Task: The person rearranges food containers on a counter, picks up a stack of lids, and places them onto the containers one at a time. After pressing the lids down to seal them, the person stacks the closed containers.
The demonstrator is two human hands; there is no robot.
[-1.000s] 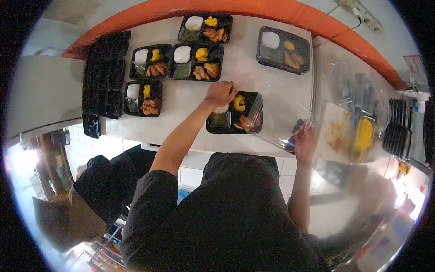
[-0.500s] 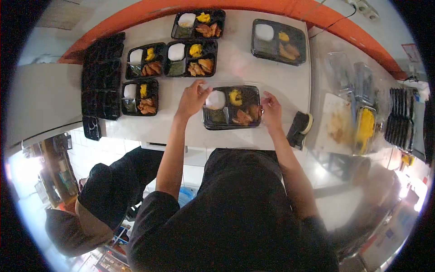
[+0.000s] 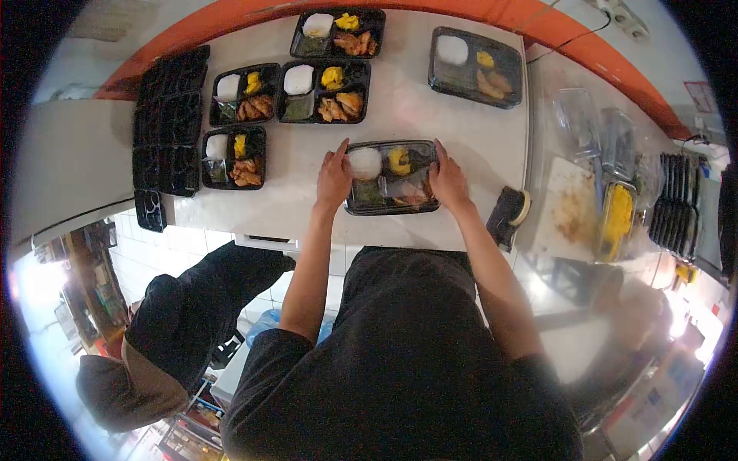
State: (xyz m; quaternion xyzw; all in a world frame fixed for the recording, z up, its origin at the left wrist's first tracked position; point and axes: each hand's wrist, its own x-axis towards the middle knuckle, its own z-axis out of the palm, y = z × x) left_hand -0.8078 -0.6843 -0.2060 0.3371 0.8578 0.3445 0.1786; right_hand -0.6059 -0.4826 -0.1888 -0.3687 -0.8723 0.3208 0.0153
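Note:
A black bento box (image 3: 392, 188) with a clear lid over it stands in front of me on the counter. White rice, a yellow food, something dark green and browned fried pieces show through the lid. My left hand (image 3: 334, 183) grips its left side, fingertips at the far left corner. At the right side, my right hand (image 3: 449, 181) holds the edge, with its fingers reaching to the far right corner. Another lidded bento box (image 3: 475, 67) lies farther back on the right. Filled boxes without lids, such as this bento box (image 3: 324, 92), stand to the left.
Empty black trays (image 3: 165, 127) are lined up at the counter's left end. A black-and-cream brush-like object (image 3: 509, 218) lies by the right front edge. Beyond it are a container of yellow food (image 3: 617, 221), clear lids (image 3: 576, 123) and stacked black trays (image 3: 676, 203). A person (image 3: 181, 330) bends at lower left.
The lid now sits squarely over the box. My right hand has moved left and closed on the box's right side; my left hand has shifted to its left edge.

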